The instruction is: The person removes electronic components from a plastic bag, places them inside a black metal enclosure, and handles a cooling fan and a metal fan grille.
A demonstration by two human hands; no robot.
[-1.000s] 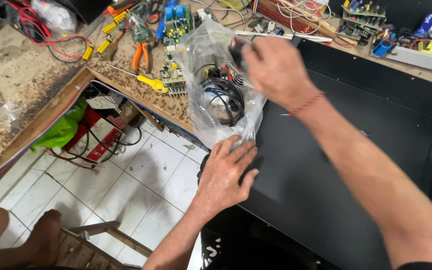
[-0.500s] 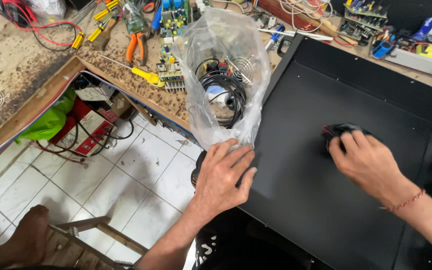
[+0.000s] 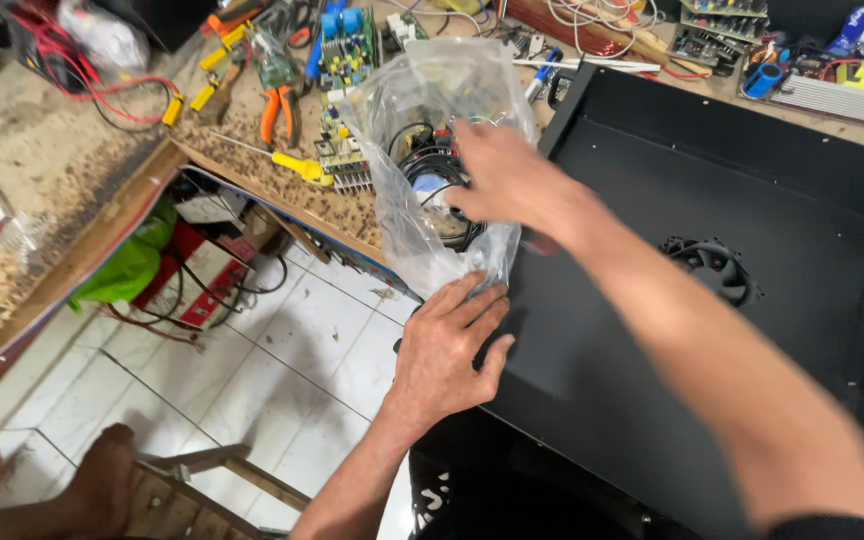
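Observation:
A clear plastic bag (image 3: 407, 215) with black cables and small parts inside lies at the corner of a large black metal case (image 3: 652, 380). My left hand (image 3: 447, 350) lies flat, fingers spread, on the bag's lower edge and the corner of the case. Blurred with motion, my right hand (image 3: 507, 180) reaches into the bag, its fingertips among the black cables; whether they grip anything is hidden. On the case to the right of my arm lies a small round black fan (image 3: 714, 268).
The worn wooden bench (image 3: 62, 250) carries orange-handled pliers (image 3: 277, 110), a yellow screwdriver (image 3: 297, 165), green circuit boards (image 3: 344, 45) and red wires (image 3: 112, 85). More boards and cables line the far edge. Below are a white tiled floor (image 3: 282, 340), a wooden stool and a bare foot (image 3: 102, 480).
My right hand pulled a black fan out of the bag, set it down on the black case, and has come back to the bag. My left hand stayed in place.

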